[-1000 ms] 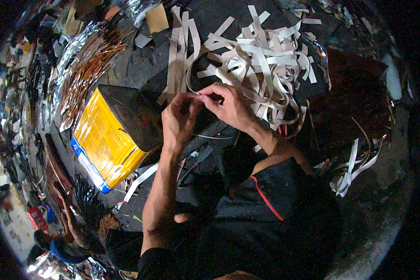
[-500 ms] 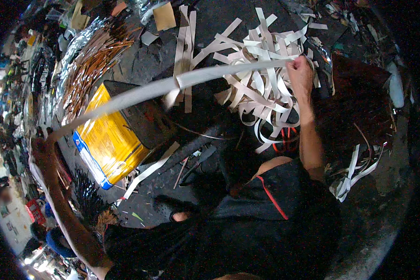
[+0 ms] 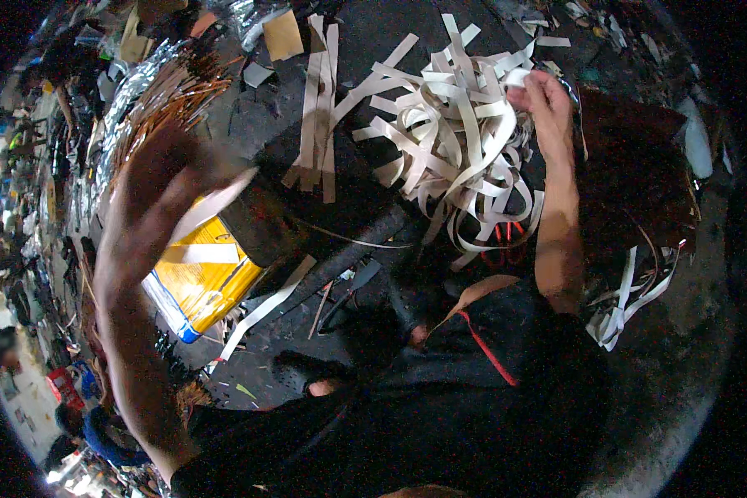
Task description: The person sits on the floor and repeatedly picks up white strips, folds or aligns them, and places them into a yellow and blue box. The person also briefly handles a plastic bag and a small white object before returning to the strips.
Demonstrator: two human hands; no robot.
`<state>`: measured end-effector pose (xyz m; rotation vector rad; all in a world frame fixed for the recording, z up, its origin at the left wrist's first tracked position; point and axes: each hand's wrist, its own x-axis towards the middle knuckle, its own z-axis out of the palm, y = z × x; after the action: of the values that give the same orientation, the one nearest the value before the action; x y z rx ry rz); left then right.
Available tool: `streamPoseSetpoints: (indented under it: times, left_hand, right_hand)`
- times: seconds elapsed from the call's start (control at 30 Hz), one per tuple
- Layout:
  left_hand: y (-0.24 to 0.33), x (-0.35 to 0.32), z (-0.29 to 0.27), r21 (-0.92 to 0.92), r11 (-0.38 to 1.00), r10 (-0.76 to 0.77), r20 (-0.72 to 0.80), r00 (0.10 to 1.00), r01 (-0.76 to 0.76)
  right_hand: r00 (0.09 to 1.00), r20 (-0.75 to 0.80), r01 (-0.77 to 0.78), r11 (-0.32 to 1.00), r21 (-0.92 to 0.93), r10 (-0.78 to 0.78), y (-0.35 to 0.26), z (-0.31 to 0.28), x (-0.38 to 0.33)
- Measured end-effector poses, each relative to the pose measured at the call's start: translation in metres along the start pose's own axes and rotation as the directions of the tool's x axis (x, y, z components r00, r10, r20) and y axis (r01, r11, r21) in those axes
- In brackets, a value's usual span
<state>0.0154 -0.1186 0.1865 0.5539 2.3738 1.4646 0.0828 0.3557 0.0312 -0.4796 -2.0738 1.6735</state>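
Note:
My left hand point(image 3: 178, 166) is smeared by motion above a yellow and blue tin point(image 3: 207, 290), and its fingers cannot be made out. A white strip point(image 3: 213, 203) shows right beneath it, with another length of strip crossing the tin's yellow side; whether the hand grips it is unclear. Farther right, my right hand point(image 3: 548, 101) is closed, fingers pinching a curled white strip point(image 3: 519, 79). It is at the right edge of a tangled heap of flat white strips point(image 3: 473, 124). Several straight strips point(image 3: 317, 108) lie side by side left of the heap.
A bundle of thin brown and silvery strips point(image 3: 183, 95) lies at the far left. A single white strip point(image 3: 266, 311) rests beside the tin. Some loose white strips point(image 3: 631, 299) lie at the right, below a dark brown mat-like surface point(image 3: 631, 166). Scrap crowds the left side.
My left hand has swung up and rightward over the tin. The strip stretched between both hands is no longer taut. My right hand has moved slightly up and its fingers have shifted.

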Motion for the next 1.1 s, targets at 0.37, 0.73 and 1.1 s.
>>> streamPoseSetpoints:
  times: [0.37, 0.73, 1.1]
  left_hand:
    - [-0.050, 0.135, 0.149, 0.409, 0.890, 0.222, 0.000, 0.975, -0.202]
    - [-0.256, 0.053, 0.194, 0.427, 0.807, -0.113, -0.567, 0.816, 0.408]
    - [-0.078, 0.031, 0.171, -0.493, 0.850, -0.272, -0.111, 0.956, 0.185]
  right_hand:
    - [0.831, -0.436, 0.166, 0.901, -0.401, -0.347, -0.017, -0.006, -0.025]
    - [0.977, 0.057, 0.212, 0.941, -0.264, -0.204, 0.028, 0.079, -0.076]
    - [0.845, 0.420, 0.379, 0.925, -0.032, -0.331, -0.018, 0.161, -0.114]
